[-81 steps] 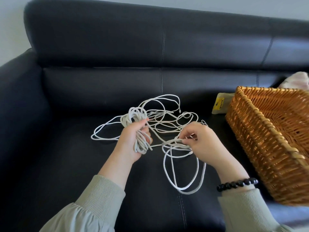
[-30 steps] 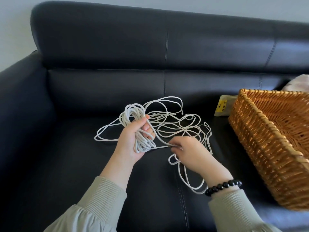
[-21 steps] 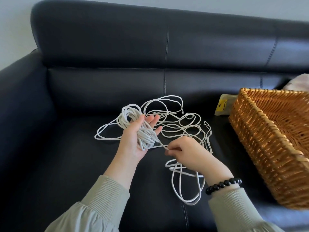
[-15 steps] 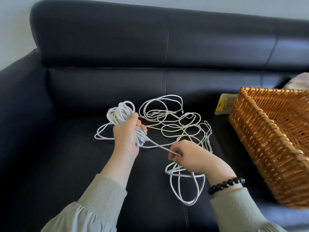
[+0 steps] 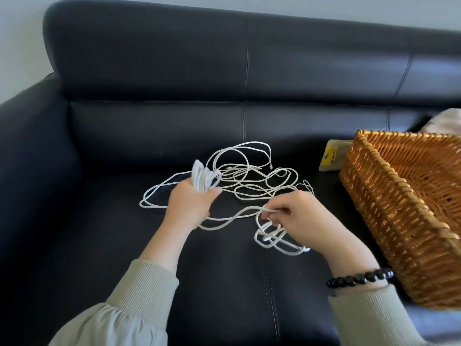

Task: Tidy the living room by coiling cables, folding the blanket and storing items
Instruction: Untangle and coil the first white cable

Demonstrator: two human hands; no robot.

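left hand (image 5: pixel 190 202) clamps a coiled bundle of thin white cable (image 5: pixel 249 181); right hand (image 5: pixel 303 216) pinches a slack strand above the black leather sofa seat (image 5: pixel 224 283). best to feed even loops, clearing tangles first.

White cable (image 5: pixel 252 181): thin cord, mostly uncoiled, lying in loose overlapping loops across the black sofa seat (image 5: pixel 99 245). One bunch of gathered loops stands up out of my left hand (image 5: pixel 189 203). A slack strand runs to my right hand (image 5: pixel 299 216), small loops hanging beneath it.
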